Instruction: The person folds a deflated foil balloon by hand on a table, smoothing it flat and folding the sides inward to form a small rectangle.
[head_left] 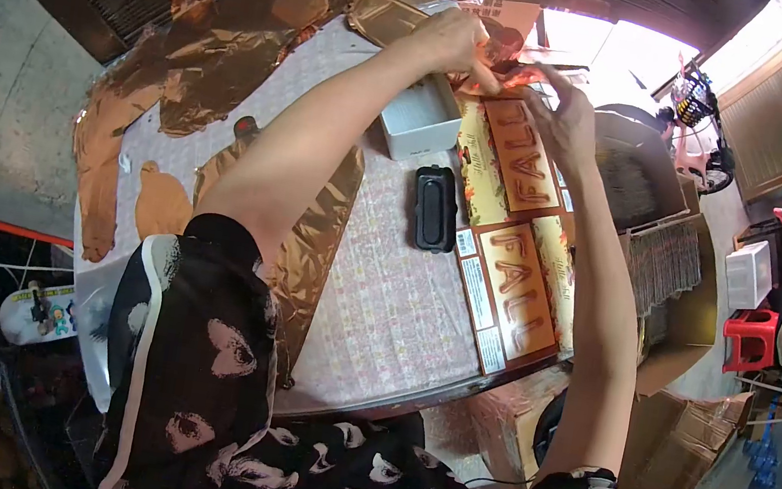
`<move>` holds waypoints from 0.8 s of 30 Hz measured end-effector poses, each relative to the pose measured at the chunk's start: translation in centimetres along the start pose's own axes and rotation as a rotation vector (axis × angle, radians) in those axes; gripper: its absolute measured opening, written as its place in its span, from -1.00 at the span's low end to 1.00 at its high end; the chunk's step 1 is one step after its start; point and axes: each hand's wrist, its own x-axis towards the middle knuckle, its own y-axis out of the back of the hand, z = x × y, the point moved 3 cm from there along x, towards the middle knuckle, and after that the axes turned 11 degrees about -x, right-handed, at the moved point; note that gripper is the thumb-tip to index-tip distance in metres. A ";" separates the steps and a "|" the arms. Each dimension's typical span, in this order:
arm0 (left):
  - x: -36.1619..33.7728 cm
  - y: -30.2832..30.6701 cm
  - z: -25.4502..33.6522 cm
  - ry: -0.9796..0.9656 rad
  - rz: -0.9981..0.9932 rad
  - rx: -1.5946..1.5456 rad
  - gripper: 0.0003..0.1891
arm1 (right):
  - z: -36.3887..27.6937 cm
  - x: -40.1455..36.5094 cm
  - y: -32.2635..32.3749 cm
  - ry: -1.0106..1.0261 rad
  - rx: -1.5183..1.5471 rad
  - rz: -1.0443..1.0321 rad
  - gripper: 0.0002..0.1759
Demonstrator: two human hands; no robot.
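At the far side of the table, my left hand [448,43] is closed, its fingertips at a shiny orange-red piece [515,73]. My right hand [568,122] reaches to the same piece from the right, its thumb and forefinger bent toward it. Glare and my fingers hide what kind of thing it is. Just below my hands lie flat packs with copper balloon letters reading FALL, one pack [522,158] beyond the other [517,294]. Under my left wrist stands a white open box [421,123]. A black oblong tray [434,208] sits nearer to me.
Crumpled copper foil balloons [225,68] spread over the left and far parts of the patterned tablecloth [381,309]. Another foil piece [317,233] lies under my left arm. At right stand cardboard boxes [664,275] filled with packs. A red stool [751,339] stands beyond them.
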 end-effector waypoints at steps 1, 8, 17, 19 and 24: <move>0.9 -0.7 -1.9 0.003 0.001 0.000 -0.39 | 1.0 0.2 -0.9 0.002 0.001 -0.002 -0.49; -0.2 4.2 -4.3 0.168 -0.012 -0.291 -0.49 | 3.2 -1.1 -2.5 0.078 0.016 -0.005 -0.70; 3.8 5.2 -9.7 -0.265 0.100 -0.909 -0.55 | -1.0 6.0 -4.0 0.086 0.216 -0.282 -0.46; 2.8 7.4 -9.6 0.047 0.190 -0.735 -0.69 | -0.1 8.7 -9.5 0.327 -0.123 -0.152 -0.45; 0.0 15.2 -10.1 0.076 0.638 -0.492 -0.65 | -0.3 9.7 -14.8 0.426 -0.618 -0.461 -0.43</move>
